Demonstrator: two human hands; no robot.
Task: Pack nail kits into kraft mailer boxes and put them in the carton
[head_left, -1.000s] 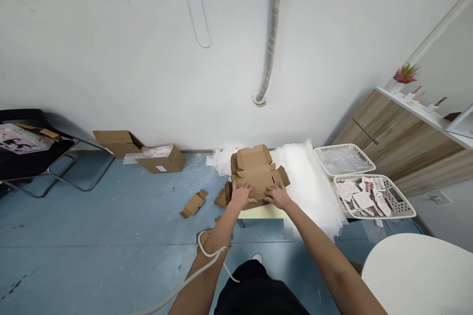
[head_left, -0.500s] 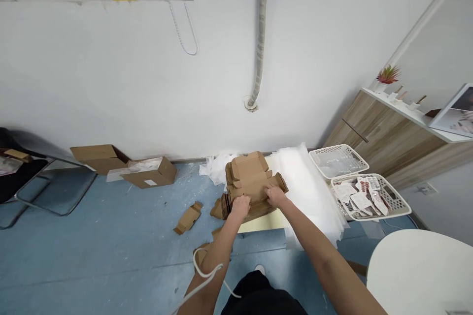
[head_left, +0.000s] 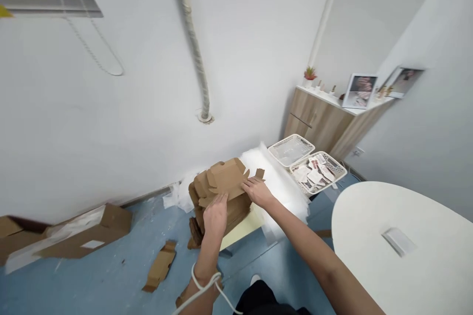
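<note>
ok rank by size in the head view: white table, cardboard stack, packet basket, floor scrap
White table, cardboard stack, packet basket, floor scrap. The table is nearest the camera, so its lead may be exaggerated.

The one view comes from a camera worn on the person's head, above and behind the left grip (head_left: 215,216) and the right grip (head_left: 257,193), which sit just below the middle of the frame. It faces forward and down, toward a corner of the room, and the picture leans, so the foot of the wall (head_left: 148,193) climbs toward the right. The camera is close to the grips: the worktop (head_left: 240,229) lies just beneath them, the blue floor (head_left: 111,280) spreads to their left, and the wooden cabinet (head_left: 314,123) stands well beyond them, up and to the right.
</note>
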